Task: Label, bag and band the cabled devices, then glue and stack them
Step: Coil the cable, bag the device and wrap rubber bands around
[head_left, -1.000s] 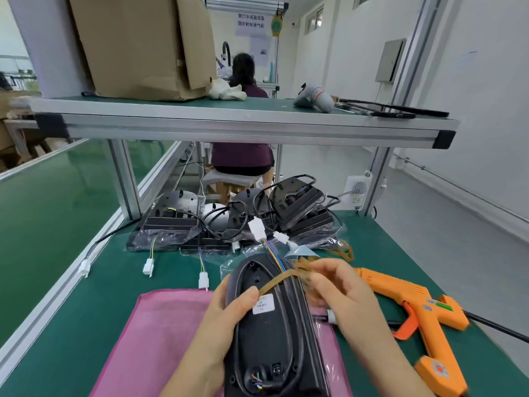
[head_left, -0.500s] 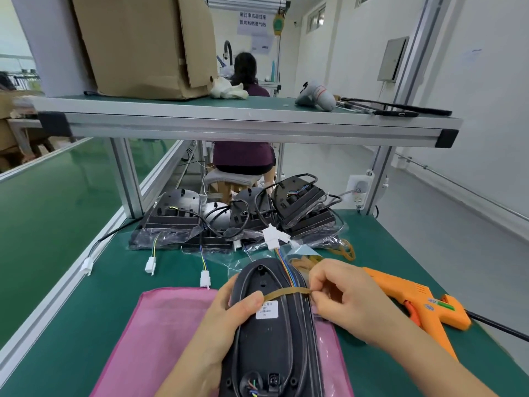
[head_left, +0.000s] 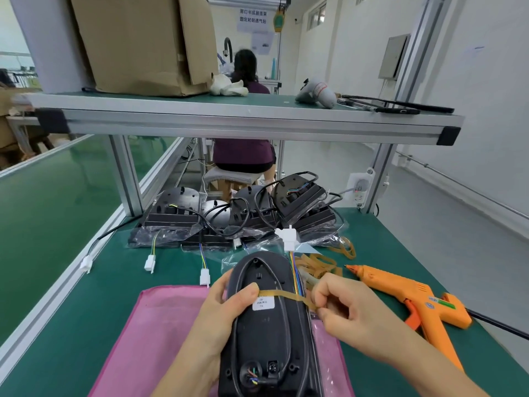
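Observation:
A black cabled device [head_left: 266, 333] in a clear bag lies lengthwise over the pink mat [head_left: 148, 333], its white label [head_left: 263, 302] facing up. My left hand [head_left: 226, 308] grips its left side, thumb pressing a tan rubber band [head_left: 289, 296] against the top. My right hand [head_left: 343, 308] pinches the band's other end at the device's right edge, stretching it across. The device's coloured wires and white connector [head_left: 288, 239] stick out past its far end. Several bagged devices [head_left: 237, 219] are stacked behind.
An orange glue gun [head_left: 412, 296] lies to the right, its cord running off the bench. Loose rubber bands [head_left: 317, 265] sit just beyond my right hand. White connectors [head_left: 150, 263] trail from the stack. An aluminium shelf [head_left: 246, 121] spans overhead; a person sits beyond it.
The rubber band has come down from the device's far tip to lie across its body by the label. My right hand pulled it rightward and toward me; the device shifted slightly.

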A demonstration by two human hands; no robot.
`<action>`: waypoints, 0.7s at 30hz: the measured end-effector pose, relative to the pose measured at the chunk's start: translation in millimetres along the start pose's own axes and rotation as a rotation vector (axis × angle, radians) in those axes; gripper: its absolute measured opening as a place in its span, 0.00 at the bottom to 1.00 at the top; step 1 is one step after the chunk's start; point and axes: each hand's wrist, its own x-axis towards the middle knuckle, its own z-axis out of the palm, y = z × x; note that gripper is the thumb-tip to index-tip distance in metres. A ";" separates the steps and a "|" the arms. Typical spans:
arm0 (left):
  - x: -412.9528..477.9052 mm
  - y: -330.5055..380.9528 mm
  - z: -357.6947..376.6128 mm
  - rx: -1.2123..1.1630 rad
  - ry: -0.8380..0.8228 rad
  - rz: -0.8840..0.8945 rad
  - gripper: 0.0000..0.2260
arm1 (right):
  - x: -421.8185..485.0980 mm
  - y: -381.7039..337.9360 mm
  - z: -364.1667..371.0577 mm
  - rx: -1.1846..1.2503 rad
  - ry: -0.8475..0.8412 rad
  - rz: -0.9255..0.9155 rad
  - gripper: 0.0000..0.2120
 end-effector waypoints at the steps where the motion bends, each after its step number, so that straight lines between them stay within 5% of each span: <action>1: 0.1 -0.9 1.6 0.010 -0.003 -0.004 0.29 | 0.4 -0.4 0.7 -0.016 0.000 0.000 0.02; 8: 5.1 -4.4 -3.7 0.185 0.041 0.090 0.46 | 5.6 6.7 -8.7 0.089 -0.056 0.186 0.08; 12: 4.7 -7.1 5.3 0.275 0.050 0.153 0.44 | 20.7 -1.9 7.6 0.008 0.161 0.191 0.07; 16: 3.0 -10.2 11.6 0.345 0.045 0.170 0.40 | 31.2 -7.7 10.8 -0.224 0.176 0.176 0.09; 21: 5.3 -5.8 10.4 0.365 -0.011 0.171 0.41 | 44.4 -4.1 5.5 0.103 0.294 0.299 0.12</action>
